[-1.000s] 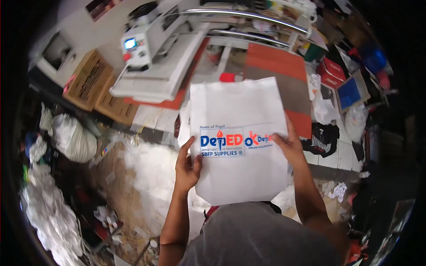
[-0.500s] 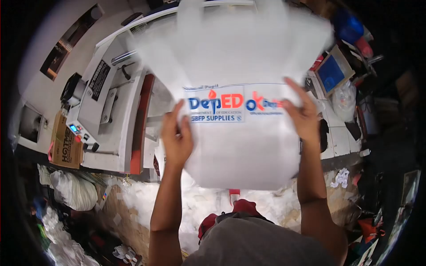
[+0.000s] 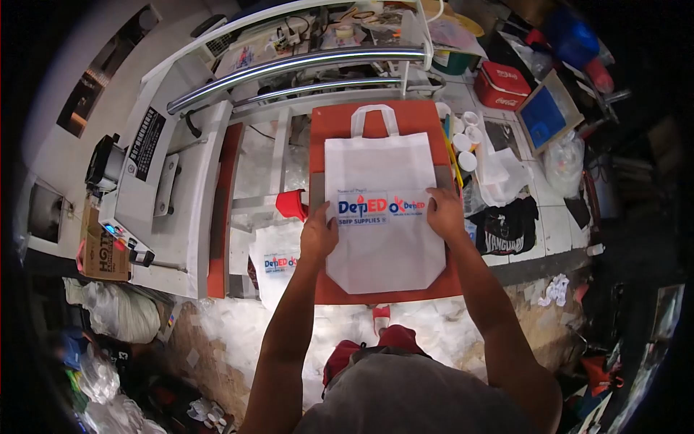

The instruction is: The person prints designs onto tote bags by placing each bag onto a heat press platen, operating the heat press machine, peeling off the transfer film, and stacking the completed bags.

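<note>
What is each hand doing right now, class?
Left hand: at the left edge of the white bag; whether its grip is closed cannot be told.
Right hand: at the bag's right edge, fingers partly curled; grip also cannot be told.

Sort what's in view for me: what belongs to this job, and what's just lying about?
In the job:
- white bag, under both hands
- red-and-grey pad beneath it
- second printed bag, likely
- press, likely

Apparently just lying about:
- red cooler
- black garment
- white cups
</note>
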`<move>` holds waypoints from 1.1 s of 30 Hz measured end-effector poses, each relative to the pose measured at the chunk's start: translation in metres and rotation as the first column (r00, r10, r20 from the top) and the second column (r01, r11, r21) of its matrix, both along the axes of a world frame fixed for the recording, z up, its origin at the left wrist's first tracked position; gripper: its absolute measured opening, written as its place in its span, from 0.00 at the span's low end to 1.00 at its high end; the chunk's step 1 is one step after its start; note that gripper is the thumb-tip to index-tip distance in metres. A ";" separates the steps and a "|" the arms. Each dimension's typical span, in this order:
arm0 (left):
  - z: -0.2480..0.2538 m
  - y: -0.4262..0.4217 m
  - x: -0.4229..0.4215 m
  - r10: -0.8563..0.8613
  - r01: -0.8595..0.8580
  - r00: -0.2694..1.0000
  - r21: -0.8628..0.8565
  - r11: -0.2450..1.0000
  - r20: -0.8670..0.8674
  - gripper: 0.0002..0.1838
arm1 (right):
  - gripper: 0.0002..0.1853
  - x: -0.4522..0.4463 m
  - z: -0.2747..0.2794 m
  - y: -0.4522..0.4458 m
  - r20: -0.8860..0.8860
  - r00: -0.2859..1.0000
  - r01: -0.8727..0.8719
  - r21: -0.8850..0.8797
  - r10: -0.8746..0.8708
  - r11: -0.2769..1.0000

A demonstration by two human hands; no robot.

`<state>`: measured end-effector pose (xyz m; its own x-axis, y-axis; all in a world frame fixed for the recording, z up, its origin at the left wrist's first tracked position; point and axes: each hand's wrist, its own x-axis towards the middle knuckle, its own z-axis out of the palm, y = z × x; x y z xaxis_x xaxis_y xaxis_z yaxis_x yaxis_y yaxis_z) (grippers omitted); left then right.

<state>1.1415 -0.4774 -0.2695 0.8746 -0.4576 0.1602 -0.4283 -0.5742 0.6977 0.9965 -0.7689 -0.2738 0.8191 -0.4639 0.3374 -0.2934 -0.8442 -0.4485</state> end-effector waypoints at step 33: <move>-0.158 0.360 -0.255 0.329 -0.284 0.940 0.320 0.904 -0.094 0.13 | 0.26 0.063 0.025 0.087 -0.228 0.918 -0.371 -0.200 0.325 0.907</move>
